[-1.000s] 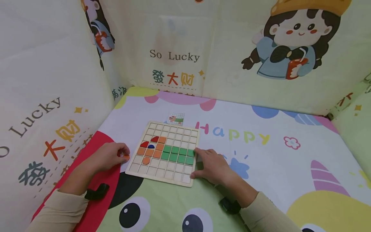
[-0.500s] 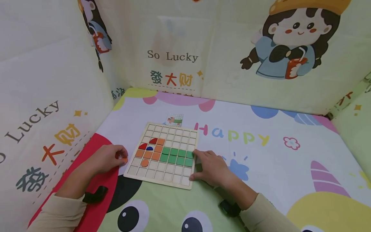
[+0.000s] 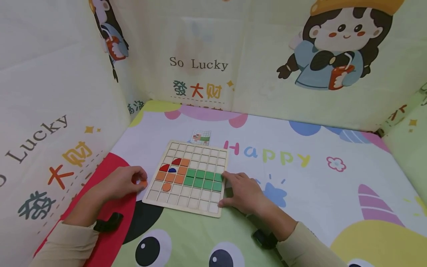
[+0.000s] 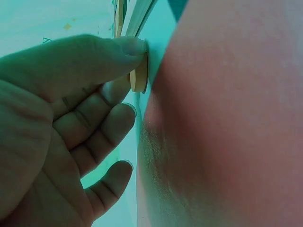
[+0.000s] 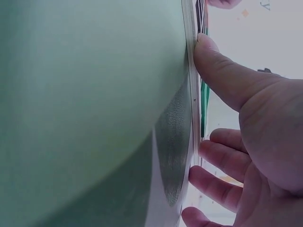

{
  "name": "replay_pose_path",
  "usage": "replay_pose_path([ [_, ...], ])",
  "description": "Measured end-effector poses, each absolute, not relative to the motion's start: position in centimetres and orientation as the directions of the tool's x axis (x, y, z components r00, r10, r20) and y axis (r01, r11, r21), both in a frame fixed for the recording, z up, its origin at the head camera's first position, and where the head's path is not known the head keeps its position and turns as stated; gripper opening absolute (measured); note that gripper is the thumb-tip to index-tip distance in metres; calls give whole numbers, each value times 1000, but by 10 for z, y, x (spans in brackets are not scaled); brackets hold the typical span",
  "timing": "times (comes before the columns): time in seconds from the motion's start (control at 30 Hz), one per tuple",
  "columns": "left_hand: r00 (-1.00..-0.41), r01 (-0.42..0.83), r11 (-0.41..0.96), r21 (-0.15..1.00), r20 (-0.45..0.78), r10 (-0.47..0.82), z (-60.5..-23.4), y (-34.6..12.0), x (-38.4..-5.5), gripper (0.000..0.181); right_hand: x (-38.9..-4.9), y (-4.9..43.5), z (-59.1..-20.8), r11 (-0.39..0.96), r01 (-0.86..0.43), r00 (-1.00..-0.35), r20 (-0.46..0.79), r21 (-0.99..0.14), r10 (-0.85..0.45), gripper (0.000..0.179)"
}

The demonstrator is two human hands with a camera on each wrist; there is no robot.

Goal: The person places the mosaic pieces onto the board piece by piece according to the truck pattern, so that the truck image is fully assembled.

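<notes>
My left hand (image 3: 125, 181) is at the left of the wooden grid board (image 3: 181, 209), pinching a small orange wooden piece (image 4: 138, 78) between thumb and index finger, low over the tabletop. The piece shows a rounded edge in the left wrist view. The other fingers are loosely bent. My right hand (image 3: 243, 193) touches the board's right edge, thumb near the front corner and index finger farther back, fingers spread. On the board sit green squares (image 3: 198, 183), orange squares (image 3: 169, 178), an orange disc (image 3: 166, 187), red quarter-rounds (image 3: 176, 161) and a blue half-round (image 3: 172, 170).
A small picture card (image 3: 201, 137) with a matching coloured pattern lies behind the board's far edge. A printed cloth (image 3: 267, 144) covers the table, and patterned sheets (image 3: 257, 66) rise at the back and sides.
The head view has shifted slightly, so the board and left hand appear a little lower and to the left. Both hands keep the same contacts; the board's pieces look unchanged.
</notes>
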State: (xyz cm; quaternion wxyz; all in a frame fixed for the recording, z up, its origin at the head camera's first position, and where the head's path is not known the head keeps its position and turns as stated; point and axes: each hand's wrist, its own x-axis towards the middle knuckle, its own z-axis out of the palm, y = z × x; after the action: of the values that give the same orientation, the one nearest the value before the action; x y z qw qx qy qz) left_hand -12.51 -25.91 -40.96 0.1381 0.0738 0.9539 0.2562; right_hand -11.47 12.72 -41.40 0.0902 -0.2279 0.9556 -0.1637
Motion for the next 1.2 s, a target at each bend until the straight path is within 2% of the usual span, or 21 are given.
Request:
replay_pose_path([
  [0.4, -954, 77, 832, 549, -203, 222, -395, -244, -128, 42, -118, 128, -413, 845, -397, -885, -95, -360, -456, 89],
  [0.67, -959, 193, 820, 539, -74, 275, -380, -215, -123, 31, -118, 129, -415, 847, -379, -888, -112, -373, -446, 89],
  [0.97, -932, 285, 751, 596, -11, 362, -375, -184, -119, 27, -117, 129, -417, 843, -382, -885, -114, -378, -452, 90],
  [1.2, -880, 419, 706, 571, 64, 471, -384, -163, -119, 23, -116, 128, -416, 843, -378, -886, -115, -384, -450, 90],
])
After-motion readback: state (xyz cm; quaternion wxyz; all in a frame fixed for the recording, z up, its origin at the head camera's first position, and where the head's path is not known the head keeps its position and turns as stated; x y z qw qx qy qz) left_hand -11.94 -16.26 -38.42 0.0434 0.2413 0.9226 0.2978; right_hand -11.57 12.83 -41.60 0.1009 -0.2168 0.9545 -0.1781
